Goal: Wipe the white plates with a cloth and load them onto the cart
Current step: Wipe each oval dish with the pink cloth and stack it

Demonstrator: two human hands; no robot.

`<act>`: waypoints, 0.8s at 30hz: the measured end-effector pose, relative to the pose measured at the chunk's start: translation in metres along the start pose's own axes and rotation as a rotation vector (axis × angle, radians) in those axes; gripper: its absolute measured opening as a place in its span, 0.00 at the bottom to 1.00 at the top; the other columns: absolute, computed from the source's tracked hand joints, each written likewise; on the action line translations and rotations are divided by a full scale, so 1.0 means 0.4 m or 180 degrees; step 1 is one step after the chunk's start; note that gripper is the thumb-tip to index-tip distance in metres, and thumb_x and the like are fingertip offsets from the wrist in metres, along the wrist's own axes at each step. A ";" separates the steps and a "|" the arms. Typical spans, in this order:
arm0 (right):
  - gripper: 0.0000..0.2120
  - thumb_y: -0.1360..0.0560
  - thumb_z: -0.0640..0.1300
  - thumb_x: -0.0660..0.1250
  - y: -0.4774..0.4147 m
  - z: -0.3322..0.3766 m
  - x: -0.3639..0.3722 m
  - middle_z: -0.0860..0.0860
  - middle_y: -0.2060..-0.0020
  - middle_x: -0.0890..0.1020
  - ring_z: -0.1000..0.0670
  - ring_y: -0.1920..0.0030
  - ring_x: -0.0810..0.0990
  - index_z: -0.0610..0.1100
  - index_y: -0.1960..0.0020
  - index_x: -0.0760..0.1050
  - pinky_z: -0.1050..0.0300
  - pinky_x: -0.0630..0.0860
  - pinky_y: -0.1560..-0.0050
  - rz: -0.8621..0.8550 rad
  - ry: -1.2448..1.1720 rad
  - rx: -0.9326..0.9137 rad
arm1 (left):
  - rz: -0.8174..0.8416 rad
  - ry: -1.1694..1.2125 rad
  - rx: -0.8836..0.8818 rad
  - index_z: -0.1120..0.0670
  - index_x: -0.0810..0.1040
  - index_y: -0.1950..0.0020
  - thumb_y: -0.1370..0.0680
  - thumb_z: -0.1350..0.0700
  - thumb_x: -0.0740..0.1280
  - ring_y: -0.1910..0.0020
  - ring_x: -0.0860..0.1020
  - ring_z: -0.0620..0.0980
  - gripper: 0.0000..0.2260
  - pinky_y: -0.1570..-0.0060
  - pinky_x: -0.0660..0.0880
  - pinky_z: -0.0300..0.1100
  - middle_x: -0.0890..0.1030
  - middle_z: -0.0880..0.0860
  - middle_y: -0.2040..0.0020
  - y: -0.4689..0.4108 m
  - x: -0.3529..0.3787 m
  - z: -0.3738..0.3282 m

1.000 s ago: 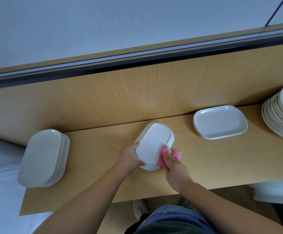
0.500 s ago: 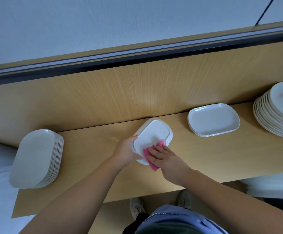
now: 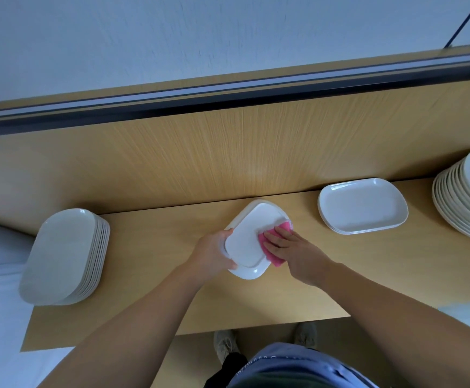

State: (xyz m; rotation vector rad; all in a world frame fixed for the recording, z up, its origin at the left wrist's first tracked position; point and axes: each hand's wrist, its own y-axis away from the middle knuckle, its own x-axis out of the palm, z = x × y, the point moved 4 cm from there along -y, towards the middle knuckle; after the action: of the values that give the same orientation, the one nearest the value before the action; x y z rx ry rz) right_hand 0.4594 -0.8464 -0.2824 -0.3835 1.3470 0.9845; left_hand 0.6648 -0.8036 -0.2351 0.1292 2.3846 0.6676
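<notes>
A stack of oval plates (image 3: 60, 256) stands at the desk's (image 3: 158, 247) left end. At mid-desk the left hand (image 3: 214, 254) grips a white plate (image 3: 249, 245) by its left edge, fingers (image 3: 228, 233) curled round the rim. The right hand (image 3: 292, 250) presses a pink cloth (image 3: 275, 260) flat onto the plate's right side with its fingers straight. Further right lie a low stack (image 3: 362, 208) and a tall stack (image 3: 463, 203).

3 stacks (image 3: 62, 256) (image 3: 362, 205) (image 3: 469, 197), 1 plate (image 3: 249, 242), 1 cloth (image 3: 273, 259)
</notes>
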 end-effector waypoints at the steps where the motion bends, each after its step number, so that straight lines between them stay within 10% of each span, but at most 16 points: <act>1: 0.33 0.23 0.31 0.53 -0.004 -0.014 -0.008 0.53 0.22 0.48 0.46 0.22 0.40 0.47 0.21 0.47 0.58 0.30 0.29 -0.0023 -0.0059 0.0073 | 0.0013 -0.0012 0.0009 0.53 0.71 0.29 0.35 0.65 0.78 0.38 0.72 0.44 0.36 0.44 0.67 0.34 0.75 0.46 0.35 0.000 0.000 0.000; 7: 0.33 0.24 0.31 0.55 -0.034 -0.084 -0.038 0.52 0.22 0.56 0.47 0.22 0.52 0.46 0.22 0.55 0.52 0.59 0.26 -0.0135 -0.0238 0.0633 | 0.0034 0.0017 -0.0026 0.52 0.71 0.29 0.36 0.64 0.78 0.36 0.73 0.49 0.36 0.39 0.71 0.41 0.76 0.47 0.38 -0.004 0.001 0.007; 11: 0.33 0.38 0.29 0.72 -0.026 -0.002 -0.049 0.44 0.34 0.76 0.37 0.33 0.73 0.40 0.33 0.75 0.41 0.73 0.37 -0.0512 0.0140 -0.0135 | -0.0003 -0.0016 -0.0029 0.53 0.71 0.28 0.37 0.64 0.79 0.34 0.72 0.47 0.39 0.36 0.70 0.41 0.75 0.48 0.33 -0.016 -0.004 0.011; 16: 0.39 0.39 0.36 0.79 -0.025 0.108 -0.007 0.45 0.32 0.74 0.38 0.31 0.71 0.42 0.30 0.71 0.40 0.67 0.32 -0.0346 0.0439 -0.0736 | 0.0039 -0.0099 -0.0037 0.53 0.73 0.29 0.38 0.63 0.79 0.34 0.74 0.48 0.37 0.36 0.71 0.44 0.76 0.49 0.34 -0.029 -0.002 0.013; 24: 0.35 0.24 0.35 0.63 -0.079 0.154 -0.041 0.49 0.22 0.53 0.44 0.22 0.46 0.46 0.21 0.52 0.44 0.39 0.23 -0.0034 0.0301 -0.0624 | 0.0052 -0.0054 -0.0062 0.55 0.68 0.26 0.36 0.63 0.79 0.30 0.69 0.47 0.40 0.36 0.65 0.33 0.71 0.49 0.29 -0.037 0.006 0.022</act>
State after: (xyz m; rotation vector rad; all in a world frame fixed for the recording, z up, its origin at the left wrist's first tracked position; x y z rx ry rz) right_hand 0.5240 -0.8248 -0.2618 -0.5910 1.3353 1.1047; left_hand 0.6692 -0.8120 -0.2496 0.1457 2.3624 0.6945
